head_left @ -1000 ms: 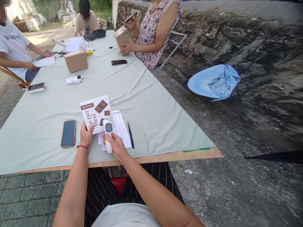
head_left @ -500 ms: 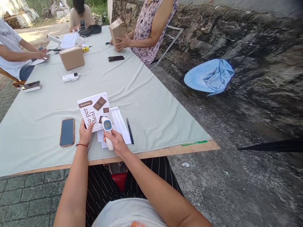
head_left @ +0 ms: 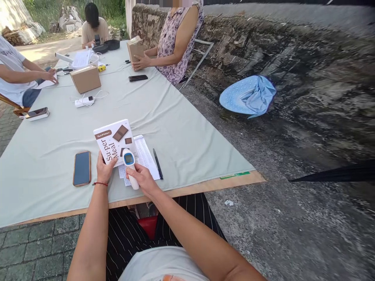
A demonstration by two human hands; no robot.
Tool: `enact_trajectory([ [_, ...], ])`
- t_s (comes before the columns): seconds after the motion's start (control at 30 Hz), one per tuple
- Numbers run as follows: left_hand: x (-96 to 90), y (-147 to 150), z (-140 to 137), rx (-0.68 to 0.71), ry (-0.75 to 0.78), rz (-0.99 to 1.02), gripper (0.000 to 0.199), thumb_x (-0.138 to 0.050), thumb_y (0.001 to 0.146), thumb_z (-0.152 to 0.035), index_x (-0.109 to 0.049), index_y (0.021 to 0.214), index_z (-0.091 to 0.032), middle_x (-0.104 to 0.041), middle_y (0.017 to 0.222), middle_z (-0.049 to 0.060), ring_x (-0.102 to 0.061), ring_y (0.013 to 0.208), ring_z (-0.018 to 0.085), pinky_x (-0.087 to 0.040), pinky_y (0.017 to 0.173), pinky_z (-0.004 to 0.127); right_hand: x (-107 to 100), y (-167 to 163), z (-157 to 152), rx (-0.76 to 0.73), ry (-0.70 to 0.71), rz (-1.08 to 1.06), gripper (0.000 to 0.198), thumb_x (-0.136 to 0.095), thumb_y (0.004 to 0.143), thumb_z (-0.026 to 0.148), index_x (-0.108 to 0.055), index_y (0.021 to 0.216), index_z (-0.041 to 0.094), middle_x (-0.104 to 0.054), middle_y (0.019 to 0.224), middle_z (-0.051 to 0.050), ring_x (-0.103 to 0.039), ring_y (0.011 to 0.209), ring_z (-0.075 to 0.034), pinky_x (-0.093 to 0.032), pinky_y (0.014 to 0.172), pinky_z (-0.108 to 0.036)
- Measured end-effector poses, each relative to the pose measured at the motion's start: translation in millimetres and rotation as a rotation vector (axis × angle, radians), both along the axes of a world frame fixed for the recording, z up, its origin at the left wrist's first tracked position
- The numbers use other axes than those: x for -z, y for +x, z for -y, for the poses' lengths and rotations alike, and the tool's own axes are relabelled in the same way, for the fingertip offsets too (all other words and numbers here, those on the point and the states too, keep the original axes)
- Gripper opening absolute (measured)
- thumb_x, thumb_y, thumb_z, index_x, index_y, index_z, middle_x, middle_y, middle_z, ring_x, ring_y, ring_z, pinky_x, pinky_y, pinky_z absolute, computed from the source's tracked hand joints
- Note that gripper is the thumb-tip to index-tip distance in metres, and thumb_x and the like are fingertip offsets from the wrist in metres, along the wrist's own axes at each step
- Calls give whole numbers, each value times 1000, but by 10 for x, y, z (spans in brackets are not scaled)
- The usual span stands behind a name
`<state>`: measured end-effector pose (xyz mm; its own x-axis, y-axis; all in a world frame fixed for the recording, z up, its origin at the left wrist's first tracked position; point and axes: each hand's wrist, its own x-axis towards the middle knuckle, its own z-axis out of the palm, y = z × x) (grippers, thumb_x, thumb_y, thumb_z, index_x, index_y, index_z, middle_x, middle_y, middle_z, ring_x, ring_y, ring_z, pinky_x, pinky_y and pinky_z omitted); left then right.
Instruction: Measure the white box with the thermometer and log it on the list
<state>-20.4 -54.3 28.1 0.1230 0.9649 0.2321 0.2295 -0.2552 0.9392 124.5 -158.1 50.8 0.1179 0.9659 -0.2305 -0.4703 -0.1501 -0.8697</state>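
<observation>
Box [head_left: 114,141] sits in the grip of the left hand [head_left: 105,169], at the left of the paper [head_left: 146,158]; thermometer [head_left: 128,159] fills the grip of the right hand [head_left: 144,180], at the paper's near left corner; phone [head_left: 82,168] lies farther left; pen [head_left: 157,164] just right.

One head-worn camera is looking forward and down from above the wearer's shirt [head_left: 164,262], which is lying near the lens at six o'clock. The left fingers [head_left: 115,160] and right fingers [head_left: 131,171] are showing farther off, toward eight o'clock. The counter [head_left: 175,128] is stretching away, its far end appearing small between ten and eleven o'clock, while a stone wall [head_left: 293,54] is spanning one to three o'clock.
</observation>
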Motion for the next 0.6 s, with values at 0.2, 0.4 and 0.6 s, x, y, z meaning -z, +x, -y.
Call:
enact_trajectory([
  [0.2,-18,-4,-8,-9,9,-11,57,-76,71,-51,-58,116,-21,-69,111,9,-65,99,25,-52,87,40,-133,83,114,-57,-16,6,41,-77,61,56,-62,69,19,-59,58,2,-48,56,-11,-36,57,-27],
  [0.4,-9,-33,-41,-6,5,-19,58,-76,72,-50,-58,118,-20,-69,111,10,-65,98,25,-52,86,40,-221,258,288,-23,4,27,40,-76,64,57,-63,68,18,-60,60,1,-49,57,-12,-37,59,-27],
  [0.6,-25,-34,-67,-5,-2,26,60,-78,70,-51,-57,118,-21,-69,115,12,-65,103,27,-52,91,42,-323,487,344,128,33,64,39,-77,64,54,-64,68,18,-60,60,0,-49,58,-12,-38,60,-28],
])
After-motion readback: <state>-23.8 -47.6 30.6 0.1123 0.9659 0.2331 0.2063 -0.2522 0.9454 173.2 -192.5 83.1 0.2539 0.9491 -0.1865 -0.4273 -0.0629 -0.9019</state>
